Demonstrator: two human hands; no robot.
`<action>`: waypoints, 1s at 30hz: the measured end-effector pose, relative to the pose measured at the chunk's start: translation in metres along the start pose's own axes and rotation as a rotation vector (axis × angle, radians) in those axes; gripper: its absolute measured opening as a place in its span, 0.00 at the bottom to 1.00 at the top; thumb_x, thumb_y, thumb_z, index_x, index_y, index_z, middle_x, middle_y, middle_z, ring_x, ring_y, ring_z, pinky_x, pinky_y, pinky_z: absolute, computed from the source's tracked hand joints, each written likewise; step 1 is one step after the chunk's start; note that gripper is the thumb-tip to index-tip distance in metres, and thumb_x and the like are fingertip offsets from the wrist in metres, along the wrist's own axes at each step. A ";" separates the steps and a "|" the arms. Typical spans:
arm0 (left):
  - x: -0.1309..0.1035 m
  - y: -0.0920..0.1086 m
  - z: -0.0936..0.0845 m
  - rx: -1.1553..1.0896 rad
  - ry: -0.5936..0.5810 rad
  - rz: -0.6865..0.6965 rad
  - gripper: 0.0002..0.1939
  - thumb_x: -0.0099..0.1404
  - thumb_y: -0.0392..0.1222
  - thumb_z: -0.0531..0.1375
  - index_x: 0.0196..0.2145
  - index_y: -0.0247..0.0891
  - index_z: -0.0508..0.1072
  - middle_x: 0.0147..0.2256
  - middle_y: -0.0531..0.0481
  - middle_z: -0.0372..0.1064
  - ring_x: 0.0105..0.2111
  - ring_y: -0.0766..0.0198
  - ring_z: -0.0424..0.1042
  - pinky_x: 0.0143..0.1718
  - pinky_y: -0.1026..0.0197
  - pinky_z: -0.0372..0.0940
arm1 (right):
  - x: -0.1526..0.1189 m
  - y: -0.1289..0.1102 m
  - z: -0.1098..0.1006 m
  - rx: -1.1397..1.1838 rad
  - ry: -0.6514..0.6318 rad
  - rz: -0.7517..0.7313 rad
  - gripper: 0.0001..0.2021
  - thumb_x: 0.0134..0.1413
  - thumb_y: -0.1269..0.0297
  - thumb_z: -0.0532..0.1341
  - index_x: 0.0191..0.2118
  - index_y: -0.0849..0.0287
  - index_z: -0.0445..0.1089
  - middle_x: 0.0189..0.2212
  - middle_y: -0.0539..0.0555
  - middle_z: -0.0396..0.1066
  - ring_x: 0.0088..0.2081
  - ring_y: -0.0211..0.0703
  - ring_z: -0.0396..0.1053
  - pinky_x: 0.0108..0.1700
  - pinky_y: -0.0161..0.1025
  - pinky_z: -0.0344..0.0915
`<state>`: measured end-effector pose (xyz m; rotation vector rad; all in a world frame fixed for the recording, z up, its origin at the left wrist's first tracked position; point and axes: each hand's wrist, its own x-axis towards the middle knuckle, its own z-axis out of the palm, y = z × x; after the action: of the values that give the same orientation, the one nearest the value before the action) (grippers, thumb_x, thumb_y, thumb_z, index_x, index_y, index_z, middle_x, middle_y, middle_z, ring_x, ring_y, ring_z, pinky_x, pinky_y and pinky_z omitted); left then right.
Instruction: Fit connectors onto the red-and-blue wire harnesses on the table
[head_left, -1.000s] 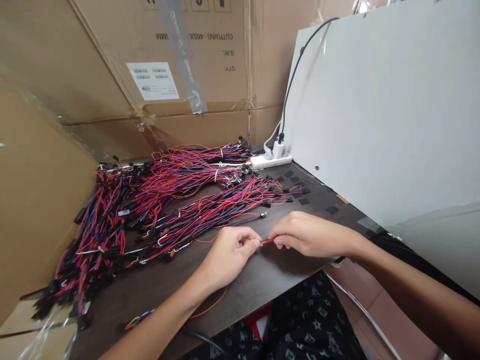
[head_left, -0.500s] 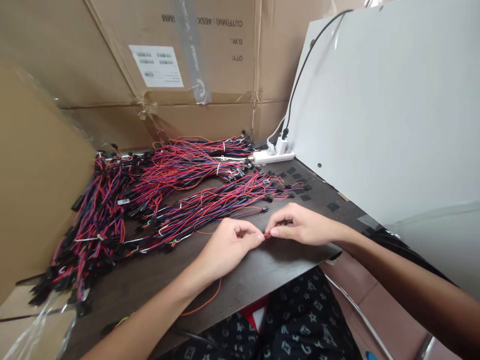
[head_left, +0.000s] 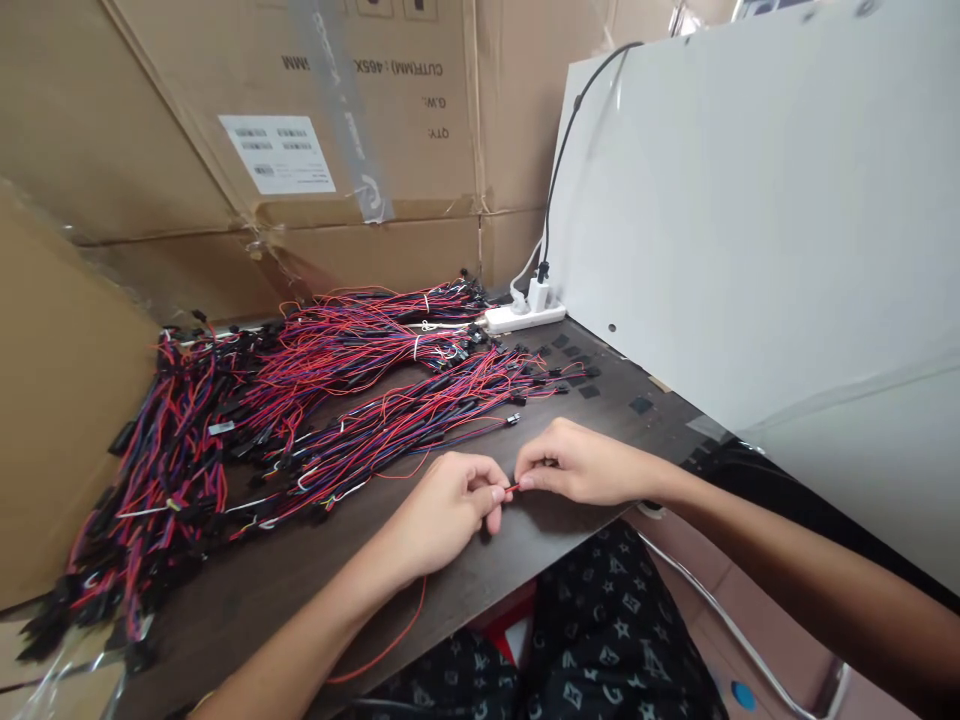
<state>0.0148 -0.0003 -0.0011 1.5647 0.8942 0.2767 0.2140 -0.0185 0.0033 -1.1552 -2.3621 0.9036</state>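
Between my two hands, near the front edge of the dark table, a short stretch of red wire shows. My left hand pinches it from the left, thumb against forefinger. From the other side my right hand grips it with closed fingertips, which hide its end. An orange-red wire trails out below my left wrist and curves over the tabletop. Just beyond the hands lies a bundle of red, blue and black wires with small black connectors, one connector sticking out close to my right hand.
More wire bundles lie behind, some tied with white ties, and a heap spreads at the left. A white power strip with plugs sits at the back. Cardboard and a white panel wall the table.
The view has shifted, so the table's contents sit further left. Both hands keep their pinch on the red wire; my left fingers have changed their hold slightly, with a lower finger now showing beneath.
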 end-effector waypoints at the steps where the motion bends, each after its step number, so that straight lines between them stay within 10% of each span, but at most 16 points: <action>1: 0.000 0.001 0.001 -0.020 0.022 0.014 0.11 0.56 0.44 0.56 0.29 0.33 0.70 0.17 0.54 0.62 0.15 0.72 0.52 0.17 0.69 0.46 | 0.000 0.000 0.000 -0.044 -0.001 0.001 0.07 0.58 0.75 0.58 0.33 0.65 0.74 0.25 0.51 0.72 0.26 0.34 0.64 0.33 0.32 0.55; 13: 0.004 0.005 0.013 -0.259 0.104 -0.061 0.16 0.47 0.49 0.63 0.25 0.30 0.72 0.15 0.59 0.52 0.13 0.76 0.43 0.15 0.68 0.35 | -0.006 0.005 -0.002 -0.056 -0.001 -0.067 0.08 0.61 0.73 0.56 0.32 0.64 0.71 0.22 0.48 0.66 0.24 0.33 0.60 0.32 0.32 0.54; 22: -0.002 0.001 0.017 -0.450 -0.082 -0.142 0.16 0.51 0.48 0.66 0.27 0.30 0.74 0.14 0.62 0.47 0.13 0.78 0.38 0.14 0.69 0.34 | -0.022 0.018 0.010 1.057 -0.234 0.203 0.11 0.55 0.62 0.61 0.35 0.67 0.68 0.14 0.44 0.63 0.09 0.28 0.49 0.10 0.27 0.45; 30: -0.005 0.001 0.023 -0.302 -0.058 -0.141 0.15 0.51 0.48 0.66 0.25 0.30 0.74 0.12 0.61 0.49 0.12 0.76 0.41 0.14 0.68 0.34 | -0.029 0.011 0.013 1.022 -0.288 0.245 0.11 0.55 0.60 0.62 0.33 0.65 0.65 0.18 0.48 0.67 0.12 0.30 0.61 0.12 0.25 0.54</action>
<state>0.0266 -0.0201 -0.0038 1.2200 0.8696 0.2518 0.2305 -0.0414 -0.0144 -0.8821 -1.4991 2.1142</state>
